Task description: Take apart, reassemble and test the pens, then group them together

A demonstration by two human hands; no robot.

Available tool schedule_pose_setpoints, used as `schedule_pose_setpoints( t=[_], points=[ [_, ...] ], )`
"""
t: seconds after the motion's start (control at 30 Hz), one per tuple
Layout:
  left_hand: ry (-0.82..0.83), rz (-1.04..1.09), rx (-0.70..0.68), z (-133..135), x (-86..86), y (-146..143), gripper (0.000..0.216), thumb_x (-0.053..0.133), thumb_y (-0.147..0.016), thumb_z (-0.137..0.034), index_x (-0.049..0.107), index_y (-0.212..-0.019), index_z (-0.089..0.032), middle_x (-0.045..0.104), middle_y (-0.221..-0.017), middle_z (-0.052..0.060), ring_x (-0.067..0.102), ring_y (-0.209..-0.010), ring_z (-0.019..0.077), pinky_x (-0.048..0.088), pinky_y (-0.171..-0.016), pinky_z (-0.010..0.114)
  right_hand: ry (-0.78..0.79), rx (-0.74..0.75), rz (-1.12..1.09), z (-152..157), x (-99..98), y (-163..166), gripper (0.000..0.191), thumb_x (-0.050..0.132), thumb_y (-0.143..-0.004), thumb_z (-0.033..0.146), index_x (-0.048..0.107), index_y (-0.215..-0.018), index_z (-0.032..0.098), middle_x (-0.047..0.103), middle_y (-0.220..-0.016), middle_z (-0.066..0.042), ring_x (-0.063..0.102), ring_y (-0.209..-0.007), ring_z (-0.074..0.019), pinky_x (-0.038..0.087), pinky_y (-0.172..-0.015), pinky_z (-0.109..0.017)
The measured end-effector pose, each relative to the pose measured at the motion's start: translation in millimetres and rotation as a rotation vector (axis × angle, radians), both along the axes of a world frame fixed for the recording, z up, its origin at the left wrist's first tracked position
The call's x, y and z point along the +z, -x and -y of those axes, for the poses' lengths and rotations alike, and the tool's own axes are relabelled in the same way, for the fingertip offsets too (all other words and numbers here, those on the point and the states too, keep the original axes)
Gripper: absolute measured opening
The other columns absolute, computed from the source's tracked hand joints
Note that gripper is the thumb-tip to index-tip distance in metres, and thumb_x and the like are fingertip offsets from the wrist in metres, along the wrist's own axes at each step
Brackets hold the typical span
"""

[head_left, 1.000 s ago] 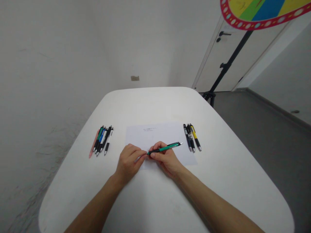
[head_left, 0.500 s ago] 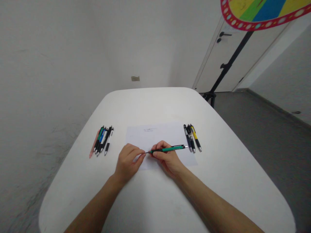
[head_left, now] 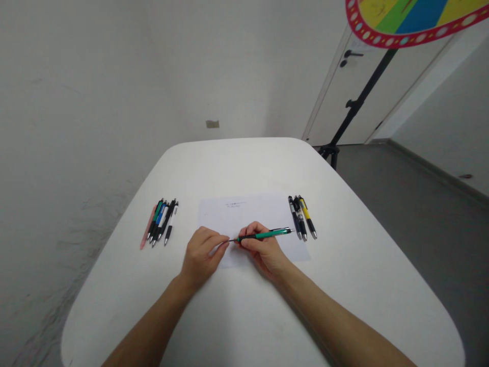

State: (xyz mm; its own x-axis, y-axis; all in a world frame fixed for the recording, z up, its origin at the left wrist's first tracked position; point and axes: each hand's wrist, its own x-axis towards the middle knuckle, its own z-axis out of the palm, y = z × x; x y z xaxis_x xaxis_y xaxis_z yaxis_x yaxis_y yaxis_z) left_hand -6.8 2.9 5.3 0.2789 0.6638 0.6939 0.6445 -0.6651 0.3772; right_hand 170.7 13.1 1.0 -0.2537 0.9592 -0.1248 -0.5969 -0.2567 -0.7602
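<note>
Green-and-black pen [head_left: 266, 235] between two hands, over a sheet of white paper [head_left: 217, 216] on the white bench [head_left: 240, 165].
The right hand [head_left: 263, 251] has its fingers closed round the pen's black grip; the left hand [head_left: 202, 254] pinches a thin dark rod [head_left: 232, 240] at its left end. More pens lie in a left cluster [head_left: 160, 223] and a right cluster [head_left: 301, 218]; beyond stand a scuffed pale wall [head_left: 133, 76], a door [head_left: 385, 107], grey floor [head_left: 374, 178] and a colourful wheel [head_left: 416, 18] on a black stand [head_left: 367, 92].

The green pen [head_left: 263, 236] looks glossy plastic, the sheet [head_left: 263, 210] matt paper.
</note>
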Motion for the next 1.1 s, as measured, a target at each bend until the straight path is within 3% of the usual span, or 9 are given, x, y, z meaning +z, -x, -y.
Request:
schedule_pose_setpoints(
  t=[0.6, 0.9, 1.1],
  points=[
    [-0.049, 0.027, 0.01, -1, 2.4, 2, 0.006, 0.062, -0.087, -0.012, 0.065, -0.086, -0.018, 0.067, -0.075, 0.003, 0.059, -0.073, 0.0159, 0.049, -0.068, 0.029, 0.085, -0.132, -0.063, -5, 1.9, -6, 0.027, 0.08, -0.051, 0.01, 0.058, -0.064, 0.021, 0.064, -0.067, 0.005, 0.059, -0.066, -0.0112, 0.046, -0.062, -0.023],
    [-0.076, -0.005, 0.17, -2, 0.7, 6, 0.007, 0.061, -0.087, -0.013, 0.063, -0.082, -0.018, 0.067, -0.075, 0.003, 0.059, -0.075, 0.0173, 0.047, -0.071, 0.031, 0.128, -0.201, -0.089, -9, 0.9, -11, 0.026, 0.078, -0.052, 0.01, 0.059, -0.065, 0.022, 0.064, -0.069, 0.006, 0.06, -0.067, -0.0116, 0.048, -0.062, -0.024],
    [-0.068, 0.014, 0.177, -2, 2.0, 6, 0.007, 0.061, -0.087, -0.013, 0.062, -0.081, -0.017, 0.066, -0.075, 0.003, 0.058, -0.074, 0.0168, 0.047, -0.071, 0.031, 0.133, -0.224, -0.092, -11, -0.5, -12, 0.026, 0.078, -0.053, 0.01, 0.059, -0.067, 0.022, 0.063, -0.071, 0.006, 0.06, -0.067, -0.0109, 0.049, -0.063, -0.024]
  ],
)
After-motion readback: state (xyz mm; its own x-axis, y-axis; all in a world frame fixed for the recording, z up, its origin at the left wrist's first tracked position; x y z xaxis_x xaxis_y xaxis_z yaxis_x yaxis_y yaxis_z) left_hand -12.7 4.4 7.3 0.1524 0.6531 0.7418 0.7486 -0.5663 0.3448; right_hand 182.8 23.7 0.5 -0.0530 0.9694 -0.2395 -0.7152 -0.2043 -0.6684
